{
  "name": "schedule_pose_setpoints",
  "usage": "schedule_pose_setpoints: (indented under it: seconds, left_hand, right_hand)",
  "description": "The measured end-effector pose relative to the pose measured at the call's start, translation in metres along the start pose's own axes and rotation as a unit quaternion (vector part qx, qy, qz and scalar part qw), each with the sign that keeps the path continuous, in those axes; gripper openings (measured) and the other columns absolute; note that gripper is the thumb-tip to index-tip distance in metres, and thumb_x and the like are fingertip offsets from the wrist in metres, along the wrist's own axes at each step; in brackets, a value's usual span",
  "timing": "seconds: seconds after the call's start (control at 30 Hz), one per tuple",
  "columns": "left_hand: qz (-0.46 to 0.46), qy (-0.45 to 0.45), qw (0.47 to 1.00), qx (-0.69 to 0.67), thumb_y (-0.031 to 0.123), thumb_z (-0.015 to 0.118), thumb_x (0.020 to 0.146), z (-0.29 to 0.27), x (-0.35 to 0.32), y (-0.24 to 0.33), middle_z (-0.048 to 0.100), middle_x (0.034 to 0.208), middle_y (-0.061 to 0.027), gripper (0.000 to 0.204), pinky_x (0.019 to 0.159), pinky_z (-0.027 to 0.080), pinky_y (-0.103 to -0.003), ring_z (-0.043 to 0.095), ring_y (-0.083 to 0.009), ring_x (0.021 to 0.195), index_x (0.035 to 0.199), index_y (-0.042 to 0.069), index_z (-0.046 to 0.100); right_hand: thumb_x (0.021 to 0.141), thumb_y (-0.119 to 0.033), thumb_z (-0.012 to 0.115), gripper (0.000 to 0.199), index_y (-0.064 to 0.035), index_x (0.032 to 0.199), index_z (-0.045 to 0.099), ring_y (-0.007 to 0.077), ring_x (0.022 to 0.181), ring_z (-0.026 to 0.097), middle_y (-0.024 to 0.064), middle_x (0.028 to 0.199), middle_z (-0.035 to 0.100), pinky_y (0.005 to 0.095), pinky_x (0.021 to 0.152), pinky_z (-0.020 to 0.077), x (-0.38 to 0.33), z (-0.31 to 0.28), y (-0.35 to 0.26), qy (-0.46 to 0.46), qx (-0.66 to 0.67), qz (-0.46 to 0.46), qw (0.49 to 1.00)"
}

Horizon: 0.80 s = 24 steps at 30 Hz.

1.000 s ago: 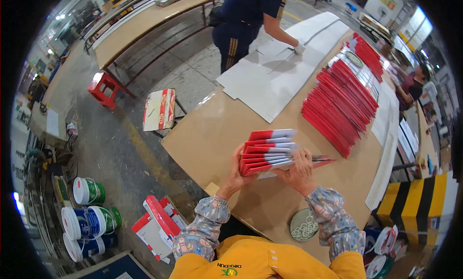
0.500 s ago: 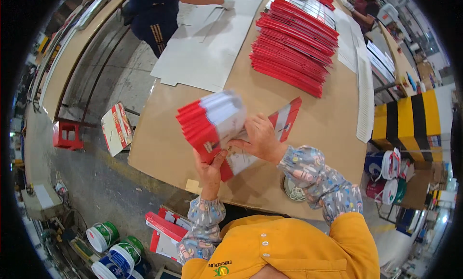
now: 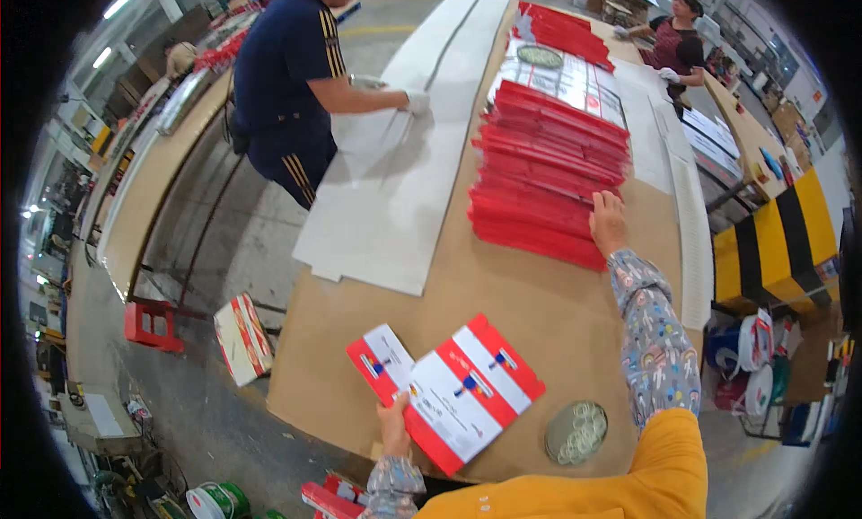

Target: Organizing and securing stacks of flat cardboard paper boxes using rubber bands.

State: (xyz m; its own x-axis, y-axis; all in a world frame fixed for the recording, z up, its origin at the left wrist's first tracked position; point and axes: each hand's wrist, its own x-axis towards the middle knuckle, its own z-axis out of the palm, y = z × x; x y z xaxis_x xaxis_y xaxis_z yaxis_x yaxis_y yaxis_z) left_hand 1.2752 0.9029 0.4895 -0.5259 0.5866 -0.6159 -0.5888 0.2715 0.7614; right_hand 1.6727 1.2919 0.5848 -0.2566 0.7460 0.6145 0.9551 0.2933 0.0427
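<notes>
My left hand (image 3: 393, 426) is at the table's near edge, closed on red-and-white printed cartons, its thumb lying on top. A larger flat carton (image 3: 462, 411) lies to the right of that thumb, and a smaller red-and-white piece (image 3: 382, 362) sticks out to the left. Whether the two are joined I cannot tell. My right arm reaches forward to a long row of red flattened cartons (image 3: 539, 191). At the right end of this row, my right hand (image 3: 609, 224) touches the edges with its fingers extended. Its fingertips partly cover the cartons there.
A dish of pale rubber bands (image 3: 576, 432) stands near my right forearm. White cardboard sheets (image 3: 382, 223) lie at the left, beside a gloved co-worker (image 3: 287, 88). Another person (image 3: 678, 48) works at the far right. A red stool (image 3: 153, 326) stands on the floor.
My right hand has left the fanned cartons and moved forward to the red row. The fanned bundle now lies lower and flat by my left hand. The view has tilted up.
</notes>
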Motion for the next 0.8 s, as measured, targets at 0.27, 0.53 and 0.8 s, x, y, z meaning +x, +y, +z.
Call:
schedule_pose_setpoints:
  seconds: [0.27,0.53,0.8]
  left_hand:
    - [0.019,0.007,1.000,0.015,0.001,0.069,0.077,-0.006,-0.002,-0.005,0.062,0.109,-0.0149,0.052,0.081,0.054,-0.038,0.064,-0.0255,0.093,0.124,-0.001,0.046]
    - [0.015,0.019,0.999,0.034,0.000,0.068,0.078,-0.007,0.008,-0.013,0.062,0.108,-0.0142,0.049,0.080,0.054,-0.037,0.065,-0.0248,0.091,0.122,-0.001,0.048]
    - [0.020,0.027,0.999,0.021,0.001,0.069,0.078,0.003,0.005,-0.009,0.063,0.109,-0.0131,0.049,0.081,0.053,-0.035,0.064,-0.0234,0.092,0.122,0.000,0.049]
  right_hand:
    - [0.075,-0.012,0.059,0.017,-0.0119,0.091,0.055,0.0237,0.088,0.051,0.0056,0.090,0.050,0.0384,0.071,0.0416,0.030,0.035,0.022,-0.051,-0.095,-0.090,0.990]
    - [0.073,-0.012,0.057,0.011,-0.0120,0.084,0.055,0.0213,0.080,0.052,0.0040,0.082,0.050,0.0343,0.064,0.0419,0.030,0.042,0.031,-0.014,-0.047,-0.168,0.985]
    - [0.072,-0.009,0.059,0.014,-0.0113,0.085,0.054,0.0227,0.079,0.054,0.0049,0.085,0.051,0.0347,0.064,0.0430,0.003,-0.012,0.000,-0.023,-0.033,-0.170,0.985]
